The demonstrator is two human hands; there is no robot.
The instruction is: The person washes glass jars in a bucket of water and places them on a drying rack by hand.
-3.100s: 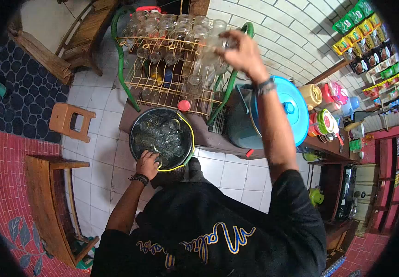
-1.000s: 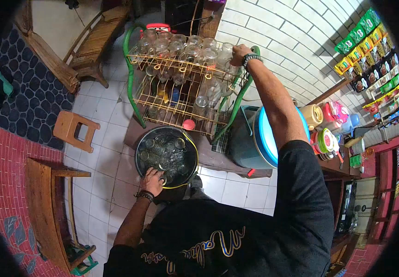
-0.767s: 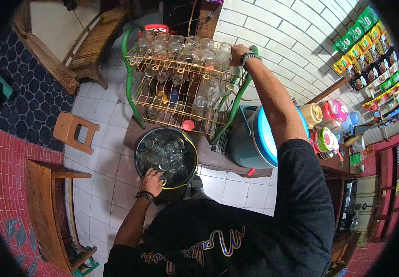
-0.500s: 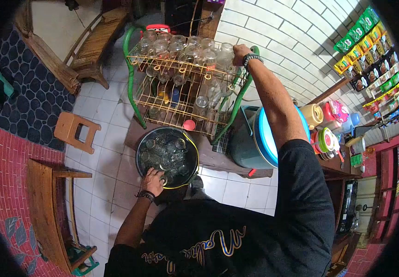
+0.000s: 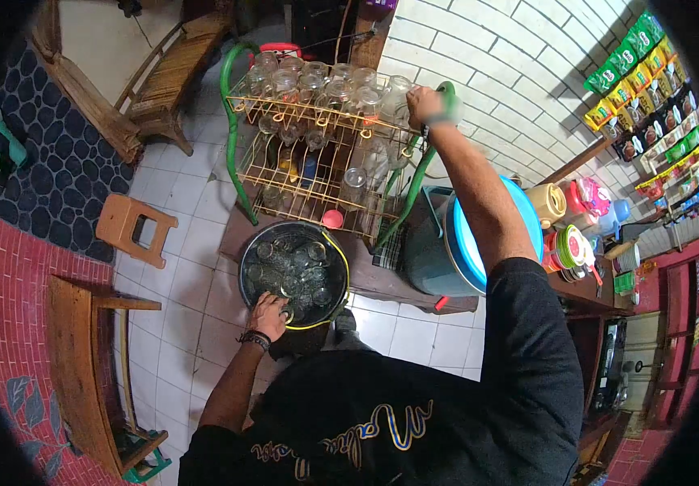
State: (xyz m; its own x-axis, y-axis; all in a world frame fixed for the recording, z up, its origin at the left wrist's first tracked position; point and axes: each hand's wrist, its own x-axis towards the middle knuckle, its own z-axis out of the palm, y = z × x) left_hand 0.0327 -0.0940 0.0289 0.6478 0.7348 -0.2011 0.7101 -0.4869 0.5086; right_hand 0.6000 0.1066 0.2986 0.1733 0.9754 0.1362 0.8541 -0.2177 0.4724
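My right hand (image 5: 425, 106) is at the right end of the wire rack's top shelf (image 5: 341, 115). Its fingers curl around the side of a clear glass (image 5: 398, 91), beside a row of other upturned glasses (image 5: 313, 81). Low at the left, my left hand (image 5: 269, 317) reaches over the near rim of a black bucket (image 5: 244, 261). Its fingers close on a glass (image 5: 286, 313) at the water's edge. Several more glasses (image 5: 315, 252) lie in the bucket's water.
Green posts (image 5: 232, 138) frame the rack. A pink cup (image 5: 332, 219) is by its lower shelf. Right of it stands a large grey bin (image 5: 426, 259) with a blue lid (image 5: 519, 215). An orange stool (image 5: 133, 231) and a wooden bench (image 5: 82, 364) are at the left. Sachets (image 5: 624, 61) hang on the right.
My right hand has lowered slightly at the rack's corner, its wrist blurred by motion. My left hand stays at the bucket's near rim.
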